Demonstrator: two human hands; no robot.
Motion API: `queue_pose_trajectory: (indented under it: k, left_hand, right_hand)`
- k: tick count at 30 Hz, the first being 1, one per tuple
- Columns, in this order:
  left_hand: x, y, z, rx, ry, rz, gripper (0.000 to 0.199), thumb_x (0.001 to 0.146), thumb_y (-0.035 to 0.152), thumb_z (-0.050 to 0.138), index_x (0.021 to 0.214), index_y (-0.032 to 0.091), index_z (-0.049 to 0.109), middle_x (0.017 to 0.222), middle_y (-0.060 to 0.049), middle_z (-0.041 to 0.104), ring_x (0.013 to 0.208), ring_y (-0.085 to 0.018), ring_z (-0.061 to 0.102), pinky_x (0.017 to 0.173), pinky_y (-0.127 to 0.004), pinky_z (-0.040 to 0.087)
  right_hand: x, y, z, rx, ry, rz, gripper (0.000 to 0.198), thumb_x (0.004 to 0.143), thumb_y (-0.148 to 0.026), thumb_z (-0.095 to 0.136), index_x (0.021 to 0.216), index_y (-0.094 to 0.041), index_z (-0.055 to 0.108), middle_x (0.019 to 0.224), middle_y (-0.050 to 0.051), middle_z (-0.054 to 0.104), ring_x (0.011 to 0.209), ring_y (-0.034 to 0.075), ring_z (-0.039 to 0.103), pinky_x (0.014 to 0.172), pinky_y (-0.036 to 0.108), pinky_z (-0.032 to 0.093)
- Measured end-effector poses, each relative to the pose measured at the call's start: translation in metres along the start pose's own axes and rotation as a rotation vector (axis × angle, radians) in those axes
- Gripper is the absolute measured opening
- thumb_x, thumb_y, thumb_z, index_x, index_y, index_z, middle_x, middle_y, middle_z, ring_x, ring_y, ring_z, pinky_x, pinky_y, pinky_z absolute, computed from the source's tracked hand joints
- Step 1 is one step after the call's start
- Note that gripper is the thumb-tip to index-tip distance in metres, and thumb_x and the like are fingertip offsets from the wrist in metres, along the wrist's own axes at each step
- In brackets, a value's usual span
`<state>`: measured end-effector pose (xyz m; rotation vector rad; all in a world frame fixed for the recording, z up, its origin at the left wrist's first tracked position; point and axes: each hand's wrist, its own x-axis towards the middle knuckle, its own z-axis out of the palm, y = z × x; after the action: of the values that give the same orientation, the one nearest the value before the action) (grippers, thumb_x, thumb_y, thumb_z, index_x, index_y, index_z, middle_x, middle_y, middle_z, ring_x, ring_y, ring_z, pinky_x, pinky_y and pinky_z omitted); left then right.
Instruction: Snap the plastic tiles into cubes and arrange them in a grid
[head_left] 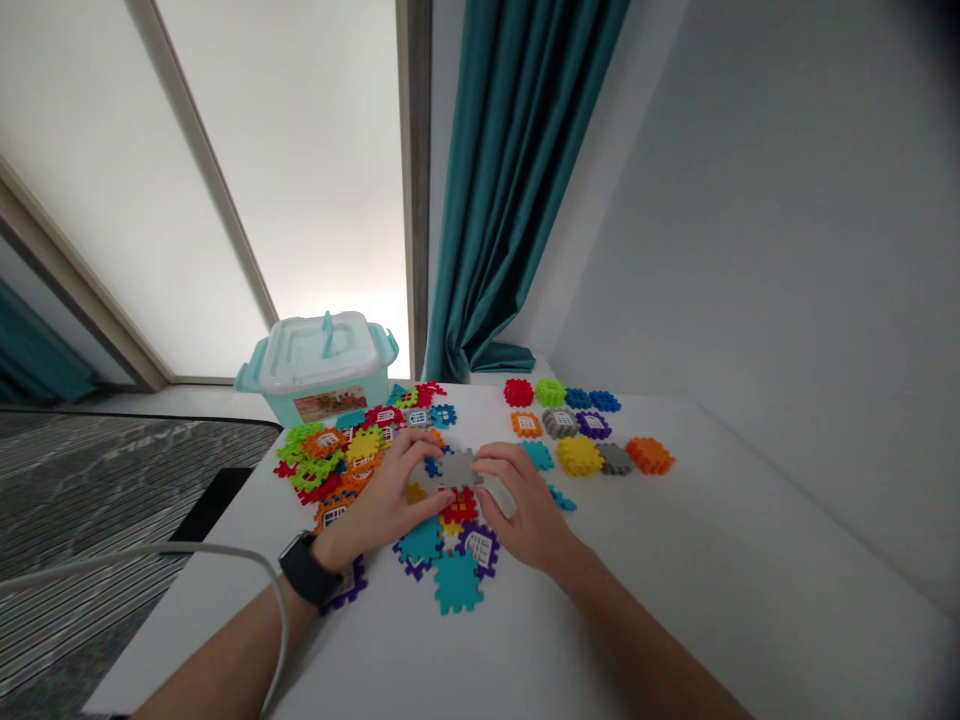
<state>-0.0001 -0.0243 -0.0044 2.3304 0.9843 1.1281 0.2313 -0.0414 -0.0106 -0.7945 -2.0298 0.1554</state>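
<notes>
A grey toothed interlocking tile sits between my hands, above a loose pile of coloured tiles. My right hand has its fingertips at the grey tile's right edge, with the thumb lower and bent inward. My left hand is spread on the left side, its thumb and fingers apart. A small blue tile shows between those fingers. Just below lie a red window tile, a purple-framed tile and a turquoise tile. Another turquoise tile is under my left thumb.
Sorted stacks stand at the right, among them a yellow stack and an orange stack. Mixed tiles, including green ones, heap at the left. Behind them is a lidded box. A pale cable crosses near my left wrist.
</notes>
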Motion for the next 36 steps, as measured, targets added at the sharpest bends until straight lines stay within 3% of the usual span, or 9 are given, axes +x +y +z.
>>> queue_pose_trajectory:
  k: [6, 12, 28, 36]
  left_hand:
    - [-0.002, -0.009, -0.002, 0.247, 0.103, 0.15, 0.042, 0.089, 0.044, 0.073, 0.122, 0.023, 0.058, 0.125, -0.012, 0.057, 0.118, -0.03, 0.056, 0.101, -0.049, 0.049]
    - [-0.004, -0.01, -0.001, 0.3, 0.114, 0.178, 0.043, 0.087, 0.044, 0.075, 0.123, 0.023, 0.061, 0.123, -0.012, 0.059, 0.115, -0.03, 0.057, 0.098, -0.047, 0.05]
    - [-0.002, -0.012, 0.001, 0.353, 0.081, 0.171, 0.048, 0.077, 0.039, 0.085, 0.116, 0.022, 0.063, 0.12, -0.01, 0.063, 0.111, -0.029, 0.059, 0.097, -0.045, 0.048]
    - [0.003, -0.007, 0.007, 0.357, 0.085, 0.234, 0.042, 0.081, 0.044, 0.082, 0.109, 0.02, 0.06, 0.114, -0.01, 0.066, 0.106, -0.028, 0.062, 0.095, -0.044, 0.046]
  right_hand:
    - [-0.001, 0.005, 0.002, -0.023, -0.089, 0.01, 0.048, 0.092, -0.019, 0.06, 0.138, -0.023, 0.047, 0.134, 0.014, 0.06, 0.127, 0.028, 0.057, 0.107, 0.05, 0.05]
    - [-0.004, 0.008, 0.004, -0.048, -0.057, -0.002, 0.038, 0.095, -0.022, 0.061, 0.132, -0.024, 0.052, 0.131, 0.013, 0.062, 0.124, 0.027, 0.059, 0.105, 0.049, 0.053]
    - [-0.004, 0.008, 0.0, -0.062, -0.122, 0.043, 0.031, 0.094, -0.025, 0.064, 0.124, -0.025, 0.058, 0.133, 0.012, 0.064, 0.125, 0.028, 0.06, 0.106, 0.052, 0.051]
    - [-0.007, 0.006, -0.002, -0.136, -0.079, 0.04, 0.027, 0.093, -0.026, 0.065, 0.12, -0.024, 0.059, 0.124, 0.012, 0.065, 0.116, 0.028, 0.062, 0.1, 0.049, 0.054]
